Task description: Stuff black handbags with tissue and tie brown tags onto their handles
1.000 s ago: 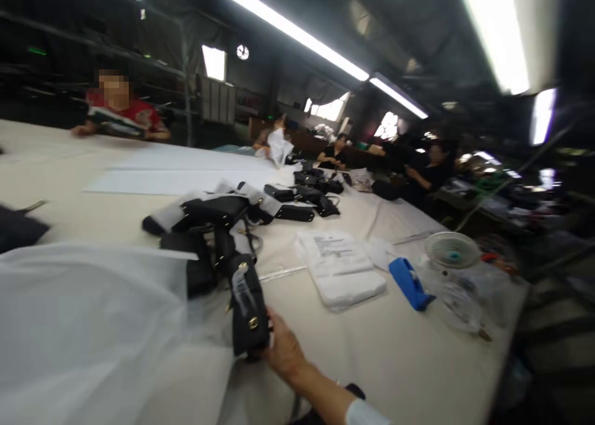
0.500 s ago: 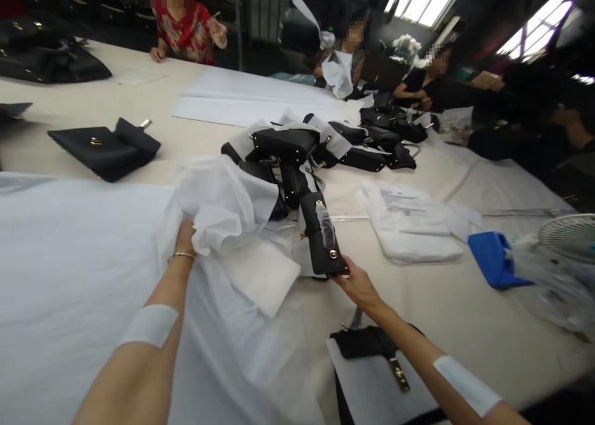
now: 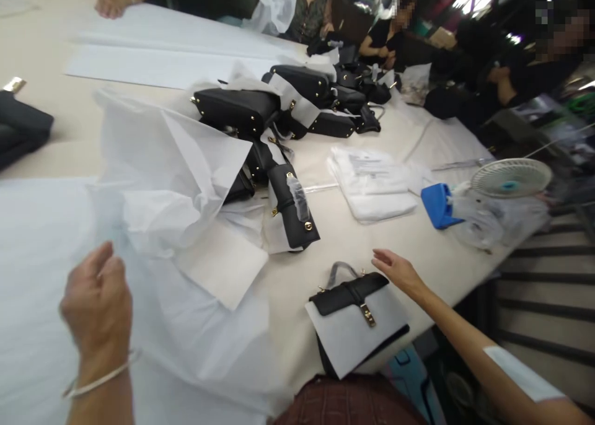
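Note:
My left hand [image 3: 96, 301] is raised at the lower left, fingers curled in a pinch on a large sheet of white tissue paper [image 3: 171, 165] that lifts up off the table. My right hand [image 3: 395, 270] hovers open, palm down, just right of a black handbag [image 3: 356, 316] with a grey paper wrap over its front and a gold clasp. A second black bag [image 3: 292, 205] lies on its side just beyond, apart from both hands.
A pile of black bags [image 3: 279, 100] wrapped in white paper sits mid-table. A stack of white folded bags [image 3: 372, 183], a blue tape dispenser [image 3: 437, 205] and a small white fan [image 3: 511, 177] lie right. Other people sit along the far edge. The table edge is near my right arm.
My right hand let go of the black bag lying on its side and drew back beside the nearer handbag. My left hand lifted the tissue sheet up and back. The camera tilted down.

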`<state>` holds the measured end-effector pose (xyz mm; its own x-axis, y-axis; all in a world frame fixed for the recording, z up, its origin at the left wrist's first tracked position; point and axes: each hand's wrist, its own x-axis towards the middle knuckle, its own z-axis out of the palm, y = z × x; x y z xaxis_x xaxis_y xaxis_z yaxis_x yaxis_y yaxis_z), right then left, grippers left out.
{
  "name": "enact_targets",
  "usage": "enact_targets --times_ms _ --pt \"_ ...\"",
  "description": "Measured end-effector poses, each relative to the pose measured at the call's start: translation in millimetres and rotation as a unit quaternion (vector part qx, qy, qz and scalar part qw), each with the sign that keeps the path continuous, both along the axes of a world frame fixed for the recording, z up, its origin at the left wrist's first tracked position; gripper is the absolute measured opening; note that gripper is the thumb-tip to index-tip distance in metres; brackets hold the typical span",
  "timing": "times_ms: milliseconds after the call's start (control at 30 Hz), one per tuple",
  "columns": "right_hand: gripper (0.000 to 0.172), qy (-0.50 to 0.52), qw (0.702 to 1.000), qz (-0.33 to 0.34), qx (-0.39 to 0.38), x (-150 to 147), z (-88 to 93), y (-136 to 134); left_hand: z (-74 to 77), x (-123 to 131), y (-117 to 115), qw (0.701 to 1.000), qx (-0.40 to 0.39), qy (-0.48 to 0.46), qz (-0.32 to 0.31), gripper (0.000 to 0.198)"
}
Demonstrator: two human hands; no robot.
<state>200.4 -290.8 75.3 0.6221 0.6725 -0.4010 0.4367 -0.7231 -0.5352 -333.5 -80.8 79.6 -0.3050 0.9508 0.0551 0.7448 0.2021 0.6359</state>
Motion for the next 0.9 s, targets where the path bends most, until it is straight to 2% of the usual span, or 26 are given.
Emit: enact_targets --times_ms 33,67,100,133,167,233,267,300,333,367,433,567,667,767,833,900 --pt "0.049 0.002 1.000 -0.022 -0.015 10.0 2.3 -15.3 1.8 6.8 -24.0 0.997 0.016 -0.071 0.037 0.049" --pt "0.051 0.011 0.999 -0.039 -0.031 17.0 3.5 -29.8 0.7 17.1 -47.4 0.986 0.024 -0.159 0.050 0.046" --pt "0.054 0.028 0.997 -0.048 -0.046 20.9 3.5 -43.0 -3.4 31.2 -69.6 0.973 -0.007 -0.228 0.040 0.044" --pt "0.057 0.060 0.995 -0.053 -0.060 22.0 2.5 -54.4 -10.0 48.6 -90.3 0.954 -0.072 -0.292 0.009 0.047" --pt "0.060 0.109 0.990 -0.054 -0.069 20.6 0.5 -63.6 -18.6 68.9 -109.5 0.926 -0.161 -0.337 -0.051 0.054" --pt "0.064 0.227 0.970 -0.054 -0.071 12.8 -4.9 -75.2 -38.3 113.2 -143.3 0.832 -0.343 -0.401 -0.171 0.073" --pt "0.063 0.277 0.957 -0.050 -0.063 7.5 -7.5 -77.8 -47.9 134.8 -158.0 0.797 -0.396 -0.400 -0.219 0.078" --pt "0.061 0.311 0.948 -0.043 -0.050 2.1 -9.9 -78.7 -56.5 154.8 -171.3 0.774 -0.432 -0.383 -0.261 0.080" --pt "0.059 0.325 0.945 -0.033 -0.034 -3.2 -11.8 -78.5 -63.9 172.3 -182.9 0.745 -0.453 -0.384 -0.304 0.083" --pt "0.058 0.323 0.946 -0.022 -0.017 -7.9 -13.3 -77.8 -70.2 187.0 -192.4 0.733 -0.449 -0.387 -0.335 0.084" --pt "0.059 0.312 0.950 -0.012 0.015 -15.3 -16.0 -76.7 -79.4 208.1 -204.3 0.734 -0.407 -0.406 -0.362 0.089" --pt "0.064 0.335 0.936 -0.039 0.106 -22.8 -23.0 -78.6 -85.6 226.5 -200.2 0.798 -0.324 -0.398 -0.315 0.092" --pt "0.069 0.351 0.917 -0.026 0.189 -20.4 -23.9 -77.6 -77.1 232.4 -185.0 0.844 -0.304 -0.347 -0.275 0.077" --pt "0.070 0.344 0.910 -0.003 0.231 -5.5 -18.3 -72.6 -62.6 244.9 -171.6 0.859 -0.278 -0.330 -0.274 0.071" --pt "0.071 0.315 0.919 -0.004 0.238 11.5 -18.2 -70.3 -56.5 262.1 -164.7 0.861 -0.263 -0.322 -0.294 0.071" --pt "0.077 0.264 0.940 -0.019 0.216 30.9 -26.9 -72.1 -56.1 286.0 -158.4 0.868 -0.268 -0.271 -0.319 0.071"
